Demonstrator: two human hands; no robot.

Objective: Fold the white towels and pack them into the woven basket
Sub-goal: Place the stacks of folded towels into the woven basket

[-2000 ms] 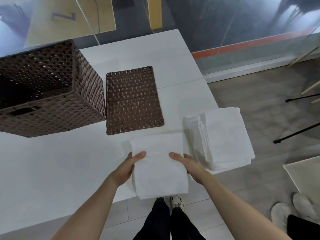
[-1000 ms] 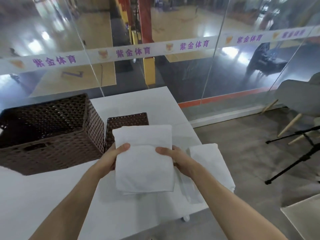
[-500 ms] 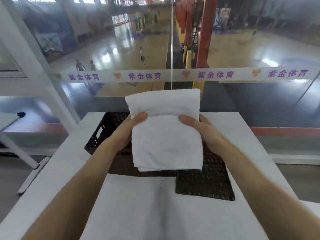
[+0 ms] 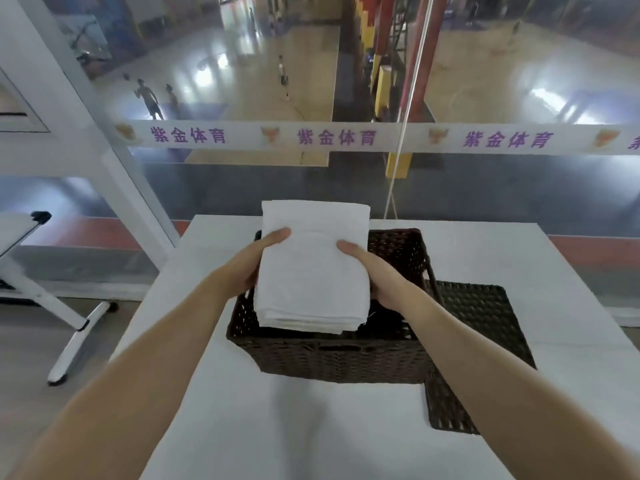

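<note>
Two seconds ago the folded towel [image 4: 313, 271] lay on the table, off to the right of the woven basket [image 4: 339, 358]. Up it came, carried across by the left hand [image 4: 252, 265] and right hand [image 4: 374, 271], and now it sits over the basket's open top, near edge down by the front rim.

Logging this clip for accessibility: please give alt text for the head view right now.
The left hand and right hand hold a folded white towel by its sides over the open woven basket on a white table. A flat woven lid lies on the table to the basket's right.
</note>
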